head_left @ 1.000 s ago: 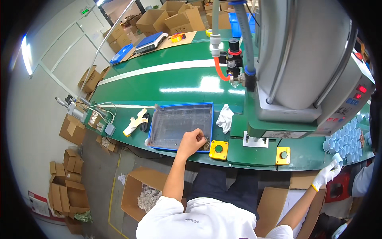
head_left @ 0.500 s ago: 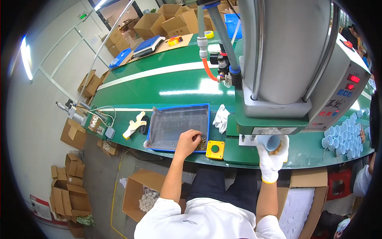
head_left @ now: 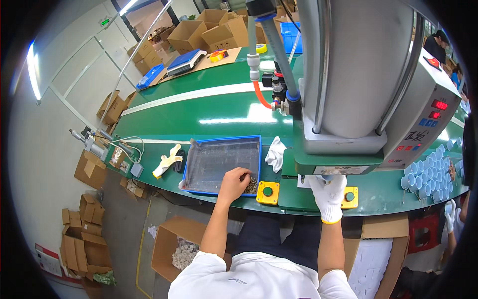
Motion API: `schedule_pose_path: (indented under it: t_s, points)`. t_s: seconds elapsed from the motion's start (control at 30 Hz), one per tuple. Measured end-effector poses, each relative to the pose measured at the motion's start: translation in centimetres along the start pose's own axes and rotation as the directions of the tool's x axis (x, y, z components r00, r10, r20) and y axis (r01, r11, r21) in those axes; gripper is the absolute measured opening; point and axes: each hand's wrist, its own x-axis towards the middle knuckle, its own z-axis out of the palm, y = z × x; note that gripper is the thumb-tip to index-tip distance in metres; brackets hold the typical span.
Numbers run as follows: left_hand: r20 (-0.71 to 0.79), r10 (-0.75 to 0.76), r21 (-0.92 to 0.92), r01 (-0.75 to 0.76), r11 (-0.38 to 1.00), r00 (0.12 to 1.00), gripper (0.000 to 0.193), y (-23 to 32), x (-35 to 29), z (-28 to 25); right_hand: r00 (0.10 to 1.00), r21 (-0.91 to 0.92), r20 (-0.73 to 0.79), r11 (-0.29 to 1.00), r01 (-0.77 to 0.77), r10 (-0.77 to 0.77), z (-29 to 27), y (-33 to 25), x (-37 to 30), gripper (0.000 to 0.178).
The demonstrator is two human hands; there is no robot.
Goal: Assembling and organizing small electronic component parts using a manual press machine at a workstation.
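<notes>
My bare left hand (head_left: 235, 184) rests at the near right corner of a blue-rimmed tray (head_left: 223, 139) lined with dark mesh. Its fingers are curled together beside a small heap of brownish metal-looking bits (head_left: 252, 187); anything between the fingertips is hidden. My right hand (head_left: 328, 198), in a white knit glove, reaches under the head of a grey press (head_left: 343, 137). It is closed around a light blue cup (head_left: 326, 177), of which only a sliver shows past the fingers and the press.
Yellow boxes with green buttons (head_left: 268, 191) flank the press on the green table (head_left: 189, 117). A white cloth (head_left: 275, 153) and a cream glove (head_left: 168, 161) lie near the tray. Many light blue cups (head_left: 430, 172) stand at right. An open carton (head_left: 167, 249) sits below.
My right hand has moved left and inward under the press head with the cup, uncovering the second button box. My left hand stays at the tray corner, almost unchanged.
</notes>
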Motion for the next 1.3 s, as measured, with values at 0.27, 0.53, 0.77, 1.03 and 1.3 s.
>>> schedule_pose_path:
  t_s: [0.27, 0.53, 0.77, 1.03, 1.3]
  points:
    - [0.004, -0.014, 0.009, 0.014, 1.0, 1.0, 0.016, 0.2, 0.2, -0.2, 0.868, -0.434, 0.036, 0.775, 0.46, -0.495, 0.7, 0.6, 0.7, 0.039]
    - [0.009, -0.005, -0.003, 0.005, 1.0, 1.0, 0.016, 0.4, 0.1, -0.2, 0.941, -0.288, -0.029, 0.904, 0.316, -0.338, 0.7, 1.2, 0.6, 0.037]
    - [0.008, 0.0, 0.007, 0.0, 1.0, 1.0, 0.017, 0.2, 0.1, -0.1, 0.943, -0.211, -0.089, 0.931, 0.298, -0.322, 0.4, 0.9, 0.6, 0.036]
    - [-0.004, 0.01, 0.005, -0.01, 1.0, 1.0, 0.016, 0.5, -0.4, -0.4, 0.938, -0.259, -0.049, 0.911, 0.32, -0.343, 0.6, 0.8, 0.5, 0.035]
    - [-0.032, 0.04, 0.049, -0.038, 0.998, 0.999, 0.013, -0.1, 0.0, -0.1, 0.979, -0.423, -0.028, 0.89, 0.171, -0.201, 0.3, 0.2, 0.5, 0.027]
